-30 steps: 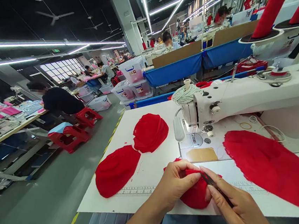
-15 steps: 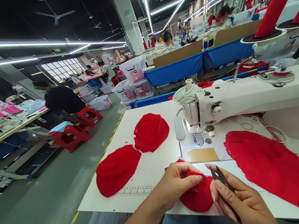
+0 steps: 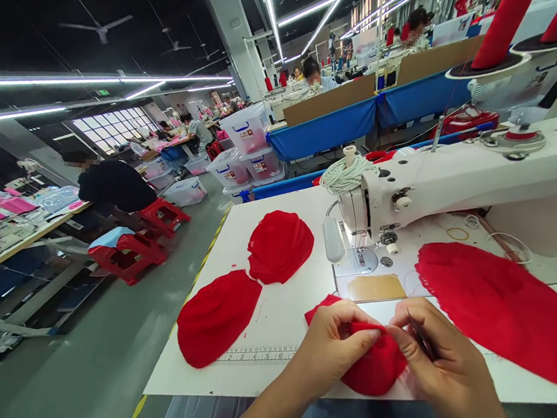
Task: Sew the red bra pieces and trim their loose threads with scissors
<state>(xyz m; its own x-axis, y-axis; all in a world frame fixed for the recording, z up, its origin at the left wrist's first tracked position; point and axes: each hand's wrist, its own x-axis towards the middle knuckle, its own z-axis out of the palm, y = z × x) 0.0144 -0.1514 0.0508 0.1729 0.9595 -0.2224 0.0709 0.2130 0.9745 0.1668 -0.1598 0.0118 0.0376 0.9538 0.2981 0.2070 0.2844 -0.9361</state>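
Small red fabric piece (image 3: 375,369) at the table's front edge, in front of the sewing machine, bunched between both hands; one corner sticks out past the left hand's knuckles. Left hand (image 3: 332,342) has it pinched, thumb pressed on the folded top edge, no gap visible. Right hand (image 3: 446,356) has fingers curled round dark thread snips (image 3: 421,336), blades partly hidden by the fingers; its thumb and forefinger tips meet at the cloth's edge — cannot tell if they grip it too. White table (image 3: 312,271) carries a printed ruler scale (image 3: 249,356) left of the hands, plus two more red pieces: a rounded one (image 3: 282,247) farther back and a lower one (image 3: 219,318) partly over the scale's end, the two almost touching. Large red panel (image 3: 495,309) lies right of the hands, ragged edge toward the machine. Tan patch (image 3: 376,288) on the bed just beyond the hands, then the white sewing machine (image 3: 458,180) — coil of pale cord (image 3: 345,174) on its head, red thread cones (image 3: 502,33) behind. Farther off: stacked clear bins (image 3: 247,127), red stools (image 3: 129,257), a person in a dark top (image 3: 116,185) bent over another bench.
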